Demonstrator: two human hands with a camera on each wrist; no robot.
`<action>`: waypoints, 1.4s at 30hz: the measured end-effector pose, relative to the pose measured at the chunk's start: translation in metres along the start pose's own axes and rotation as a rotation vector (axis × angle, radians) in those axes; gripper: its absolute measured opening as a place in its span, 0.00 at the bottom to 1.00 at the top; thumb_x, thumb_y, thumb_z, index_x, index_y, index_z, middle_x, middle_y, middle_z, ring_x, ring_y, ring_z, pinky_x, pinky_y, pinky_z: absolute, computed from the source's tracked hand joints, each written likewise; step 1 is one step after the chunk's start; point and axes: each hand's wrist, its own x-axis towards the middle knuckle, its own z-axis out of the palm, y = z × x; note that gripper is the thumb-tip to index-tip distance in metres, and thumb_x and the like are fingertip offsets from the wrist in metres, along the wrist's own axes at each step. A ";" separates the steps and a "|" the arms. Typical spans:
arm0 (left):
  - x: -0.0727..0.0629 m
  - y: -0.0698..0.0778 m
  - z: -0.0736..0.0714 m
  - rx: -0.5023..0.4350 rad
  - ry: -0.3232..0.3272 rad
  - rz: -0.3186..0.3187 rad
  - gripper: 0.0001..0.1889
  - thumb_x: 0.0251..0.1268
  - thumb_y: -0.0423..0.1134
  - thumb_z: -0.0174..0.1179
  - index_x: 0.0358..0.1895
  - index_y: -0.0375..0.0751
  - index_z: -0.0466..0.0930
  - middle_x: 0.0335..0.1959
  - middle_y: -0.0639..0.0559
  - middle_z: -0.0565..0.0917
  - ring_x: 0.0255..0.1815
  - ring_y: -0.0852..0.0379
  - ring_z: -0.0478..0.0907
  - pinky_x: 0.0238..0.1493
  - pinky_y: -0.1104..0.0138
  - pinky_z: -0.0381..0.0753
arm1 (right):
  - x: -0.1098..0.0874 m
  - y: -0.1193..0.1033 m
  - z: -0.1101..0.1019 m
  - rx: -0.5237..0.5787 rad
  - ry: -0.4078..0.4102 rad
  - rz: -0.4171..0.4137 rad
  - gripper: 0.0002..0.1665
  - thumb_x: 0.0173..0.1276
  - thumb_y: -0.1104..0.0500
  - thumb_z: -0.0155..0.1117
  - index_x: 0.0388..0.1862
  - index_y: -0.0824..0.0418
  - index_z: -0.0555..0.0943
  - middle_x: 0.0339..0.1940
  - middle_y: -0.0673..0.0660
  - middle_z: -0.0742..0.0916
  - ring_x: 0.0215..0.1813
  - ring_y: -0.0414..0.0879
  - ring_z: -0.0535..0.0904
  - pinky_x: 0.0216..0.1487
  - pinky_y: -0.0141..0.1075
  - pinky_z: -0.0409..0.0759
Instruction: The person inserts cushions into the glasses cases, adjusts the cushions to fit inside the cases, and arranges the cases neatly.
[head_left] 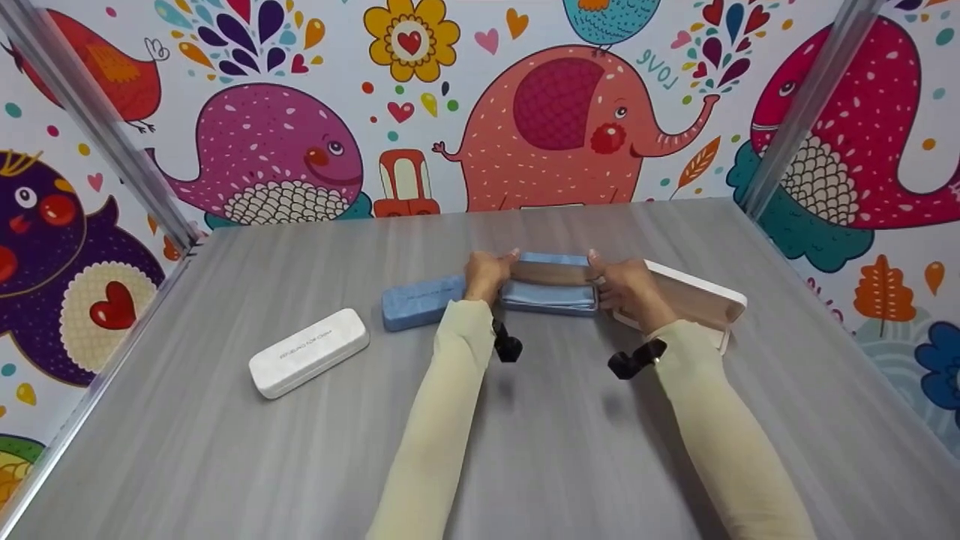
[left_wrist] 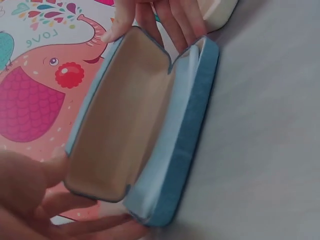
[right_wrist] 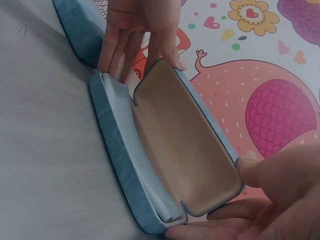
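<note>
An opened blue glasses case (head_left: 553, 273) stands with its lid raised, showing a tan lining. Inside its base lies a folded light-blue cloth (left_wrist: 165, 132). My left hand (head_left: 486, 274) grips the case's left end, thumb at the lid's edge and fingers low at the base. At the opposite end my right hand (head_left: 630, 285) holds it the same way, its thumb (right_wrist: 250, 167) pressed to the lid's corner. Close beside the left hand is a closed blue glasses case (head_left: 420, 304), partly hidden by it. Behind the right hand sits an opened white glasses case (head_left: 705, 291), partly covered by that hand.
A closed white glasses case (head_left: 310, 354) lies at the left on the grey wood-grain table (head_left: 300, 465). Cartoon-printed panels (head_left: 420, 112) with metal corner posts (head_left: 810, 105) enclose the table's back and sides.
</note>
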 end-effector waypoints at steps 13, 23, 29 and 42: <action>0.005 -0.008 -0.013 0.030 -0.174 -0.032 0.18 0.70 0.48 0.63 0.48 0.35 0.85 0.54 0.45 0.84 0.52 0.51 0.79 0.62 0.56 0.80 | 0.001 0.012 0.005 0.083 0.038 -0.127 0.35 0.75 0.45 0.57 0.62 0.77 0.74 0.45 0.65 0.88 0.36 0.42 0.86 0.48 0.38 0.88; 0.006 -0.012 -0.013 0.026 -0.221 -0.039 0.22 0.69 0.44 0.64 0.18 0.42 0.67 0.21 0.55 0.65 0.25 0.57 0.64 0.28 0.65 0.67 | 0.000 0.026 0.009 0.189 0.015 -0.228 0.31 0.76 0.56 0.58 0.63 0.83 0.71 0.49 0.68 0.87 0.52 0.50 0.86 0.61 0.45 0.82; 0.004 -0.015 -0.015 0.108 -0.241 0.030 0.17 0.71 0.42 0.63 0.22 0.39 0.75 0.20 0.55 0.66 0.26 0.56 0.65 0.28 0.65 0.66 | 0.001 0.031 0.009 0.243 -0.016 -0.204 0.35 0.75 0.56 0.60 0.68 0.81 0.65 0.57 0.69 0.82 0.66 0.59 0.74 0.68 0.47 0.75; -0.001 -0.023 -0.015 0.230 -0.240 0.149 0.14 0.68 0.39 0.65 0.28 0.35 0.74 0.27 0.51 0.67 0.30 0.55 0.63 0.33 0.64 0.65 | 0.000 0.046 0.009 0.156 0.079 -0.288 0.28 0.70 0.60 0.67 0.60 0.79 0.75 0.37 0.54 0.88 0.31 0.30 0.80 0.39 0.22 0.84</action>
